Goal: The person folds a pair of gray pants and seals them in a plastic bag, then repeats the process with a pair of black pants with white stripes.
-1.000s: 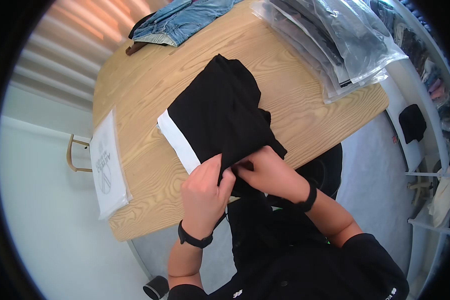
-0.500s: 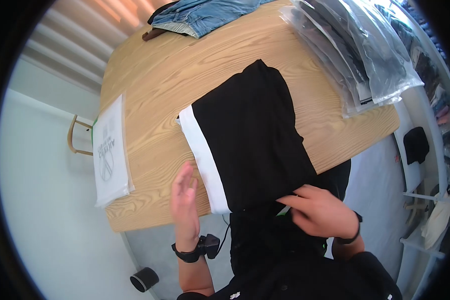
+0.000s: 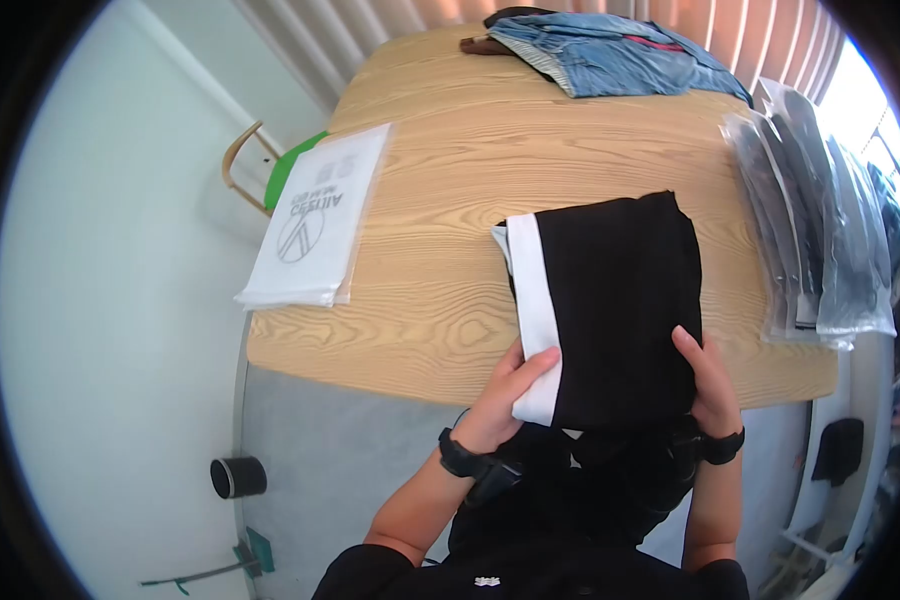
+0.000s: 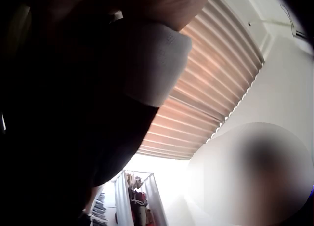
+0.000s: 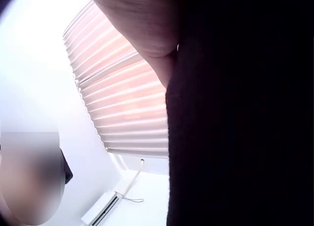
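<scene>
A folded black cloth with a white band down its left side lies at the table's front edge. My left hand grips the lower left side, thumb on top of the band and the other fingers hidden beneath. On the lower right side my right hand holds the edge with its thumb on top. Dark fabric fills much of the right wrist view beside the hand. In the left wrist view the white band hangs just under the hand.
Flat white printed bags lie at the table's left side. Clear bags with dark garments are stacked at the right edge. Blue jeans lie at the far edge of the table. A black bin stands on the floor at left.
Both hands have moved from the near edge to the cloth's two sides and grip it there. The cloth is straighter and flatter, and the head view has turned.
</scene>
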Motion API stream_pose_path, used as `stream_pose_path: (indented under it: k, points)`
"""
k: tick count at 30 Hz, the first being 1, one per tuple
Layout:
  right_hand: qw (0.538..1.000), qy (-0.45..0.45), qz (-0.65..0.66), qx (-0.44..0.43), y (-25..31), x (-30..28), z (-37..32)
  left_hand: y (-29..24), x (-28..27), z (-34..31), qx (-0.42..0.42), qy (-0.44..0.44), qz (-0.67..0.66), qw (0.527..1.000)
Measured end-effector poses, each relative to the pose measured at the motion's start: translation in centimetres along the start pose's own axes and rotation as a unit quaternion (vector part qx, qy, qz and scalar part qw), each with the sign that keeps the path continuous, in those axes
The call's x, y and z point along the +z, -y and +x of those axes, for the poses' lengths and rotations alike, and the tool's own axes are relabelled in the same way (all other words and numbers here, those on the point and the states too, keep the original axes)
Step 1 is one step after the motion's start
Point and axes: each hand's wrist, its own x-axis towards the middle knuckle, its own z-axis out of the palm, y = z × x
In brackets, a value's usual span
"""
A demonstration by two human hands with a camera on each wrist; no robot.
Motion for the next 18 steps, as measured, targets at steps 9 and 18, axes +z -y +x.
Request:
stream_pose_path:
  k: [9, 18]
  points:
    - [0.99, 0.001, -0.058, 0.129, -0.3, 2.5, -1.7, -0.4, 1.7, -1.8, 0.223, -0.03, 0.43, 0.874]
    - [0.99, 0.077, -0.083, 0.087, -1.8, 6.0, -4.0, -2.7, 4.4, -3.6, 0.163, 0.144, 0.602, 0.769]
